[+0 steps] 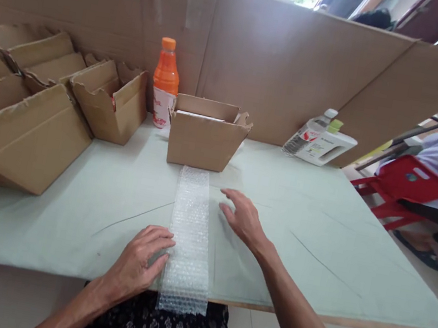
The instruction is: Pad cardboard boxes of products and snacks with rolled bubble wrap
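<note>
A long strip of clear bubble wrap [191,227] lies flat on the pale green tabletop, its near end hanging over the front edge. My left hand [143,258] rests at the strip's left side, fingers apart, fingertips at its edge. To the right of the strip is my right hand [241,216], with thumb and fingers spread and nothing between them. Just beyond the strip's far end stands a small cardboard box [200,141] with an open top; a white edge shows inside it.
Several cardboard boxes [33,137] crowd the left side. An orange bottle [165,84] stands behind the small box. A clear bottle [306,134] and a white jug [327,148] lean at the back right against a cardboard wall [285,74]. A seated person is by a red chair [414,184].
</note>
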Action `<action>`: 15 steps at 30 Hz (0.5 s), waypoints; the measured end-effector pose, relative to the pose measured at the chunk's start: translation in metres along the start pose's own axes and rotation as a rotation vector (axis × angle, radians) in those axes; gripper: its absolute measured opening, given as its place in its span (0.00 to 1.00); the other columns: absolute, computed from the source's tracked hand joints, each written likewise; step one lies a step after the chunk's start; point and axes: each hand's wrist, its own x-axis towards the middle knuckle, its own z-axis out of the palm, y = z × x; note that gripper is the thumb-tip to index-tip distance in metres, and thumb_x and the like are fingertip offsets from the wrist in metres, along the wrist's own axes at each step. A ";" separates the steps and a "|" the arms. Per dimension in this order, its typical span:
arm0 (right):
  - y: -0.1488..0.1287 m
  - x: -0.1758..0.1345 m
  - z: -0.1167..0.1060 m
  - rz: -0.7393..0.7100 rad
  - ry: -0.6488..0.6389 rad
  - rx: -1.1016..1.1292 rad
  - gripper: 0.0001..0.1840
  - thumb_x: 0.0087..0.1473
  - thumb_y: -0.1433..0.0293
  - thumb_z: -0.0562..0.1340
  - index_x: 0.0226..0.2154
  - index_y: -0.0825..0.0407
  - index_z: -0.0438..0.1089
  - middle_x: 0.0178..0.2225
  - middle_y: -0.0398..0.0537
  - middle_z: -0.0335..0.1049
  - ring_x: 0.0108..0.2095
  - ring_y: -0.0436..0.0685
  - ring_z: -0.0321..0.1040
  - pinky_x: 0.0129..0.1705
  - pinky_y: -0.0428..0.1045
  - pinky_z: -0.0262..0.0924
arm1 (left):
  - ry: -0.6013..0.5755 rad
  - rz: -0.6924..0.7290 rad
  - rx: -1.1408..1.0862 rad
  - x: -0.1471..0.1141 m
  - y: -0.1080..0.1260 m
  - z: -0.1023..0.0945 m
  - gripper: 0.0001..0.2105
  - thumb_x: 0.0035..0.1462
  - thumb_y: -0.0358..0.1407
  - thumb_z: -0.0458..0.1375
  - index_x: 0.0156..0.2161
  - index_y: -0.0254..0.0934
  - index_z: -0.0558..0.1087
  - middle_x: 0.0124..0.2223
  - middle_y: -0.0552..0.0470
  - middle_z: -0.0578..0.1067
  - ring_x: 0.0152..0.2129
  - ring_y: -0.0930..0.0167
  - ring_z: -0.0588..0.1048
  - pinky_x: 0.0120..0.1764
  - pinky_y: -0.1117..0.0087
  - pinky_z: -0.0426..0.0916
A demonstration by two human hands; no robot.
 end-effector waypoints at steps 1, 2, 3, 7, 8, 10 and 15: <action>-0.001 -0.022 -0.009 -0.039 -0.027 0.004 0.20 0.58 0.71 0.59 0.53 0.49 0.71 0.51 0.54 0.76 0.51 0.64 0.73 0.51 0.61 0.68 | -0.008 0.005 0.001 -0.004 0.002 -0.005 0.13 0.60 0.26 0.55 0.48 0.38 0.76 0.47 0.44 0.80 0.47 0.63 0.76 0.48 0.56 0.76; -0.004 -0.045 -0.017 -0.087 -0.051 0.007 0.23 0.57 0.72 0.58 0.55 0.48 0.70 0.53 0.53 0.75 0.51 0.63 0.73 0.51 0.60 0.69 | -0.025 0.008 0.002 -0.008 0.004 -0.010 0.14 0.60 0.25 0.55 0.48 0.38 0.76 0.47 0.44 0.80 0.47 0.63 0.76 0.48 0.56 0.76; -0.009 -0.069 -0.023 -0.137 -0.072 0.009 0.26 0.56 0.74 0.58 0.57 0.47 0.68 0.54 0.53 0.74 0.52 0.62 0.72 0.51 0.60 0.69 | -0.047 0.008 0.006 -0.013 0.006 -0.016 0.15 0.60 0.24 0.54 0.48 0.39 0.76 0.48 0.44 0.80 0.48 0.64 0.76 0.48 0.56 0.76; -0.043 -0.147 -0.031 -0.261 -0.113 -0.030 0.33 0.56 0.78 0.57 0.64 0.47 0.61 0.60 0.57 0.68 0.58 0.64 0.67 0.50 0.62 0.70 | -0.156 0.011 0.035 -0.033 0.013 -0.027 0.20 0.59 0.21 0.52 0.52 0.41 0.74 0.53 0.45 0.78 0.53 0.63 0.73 0.52 0.55 0.75; -0.052 -0.159 -0.029 -0.273 -0.119 -0.059 0.33 0.56 0.79 0.56 0.63 0.47 0.61 0.61 0.58 0.67 0.59 0.65 0.66 0.49 0.62 0.70 | -0.194 0.018 0.041 -0.036 0.014 -0.027 0.22 0.59 0.20 0.51 0.55 0.41 0.73 0.56 0.45 0.76 0.56 0.63 0.71 0.54 0.53 0.73; -0.067 -0.172 -0.019 -0.311 -0.116 -0.107 0.32 0.57 0.82 0.55 0.62 0.46 0.63 0.62 0.59 0.66 0.61 0.67 0.64 0.48 0.62 0.69 | -0.282 0.037 0.044 -0.041 0.015 -0.025 0.29 0.56 0.17 0.49 0.60 0.42 0.69 0.61 0.46 0.73 0.62 0.63 0.65 0.59 0.51 0.69; -0.089 -0.155 0.005 -0.323 0.088 0.097 0.17 0.60 0.81 0.56 0.47 0.49 0.71 0.55 0.56 0.72 0.57 0.63 0.67 0.50 0.60 0.68 | -0.377 -0.038 -0.017 -0.040 0.017 -0.024 0.41 0.47 0.14 0.46 0.65 0.45 0.63 0.63 0.49 0.71 0.64 0.66 0.64 0.63 0.52 0.66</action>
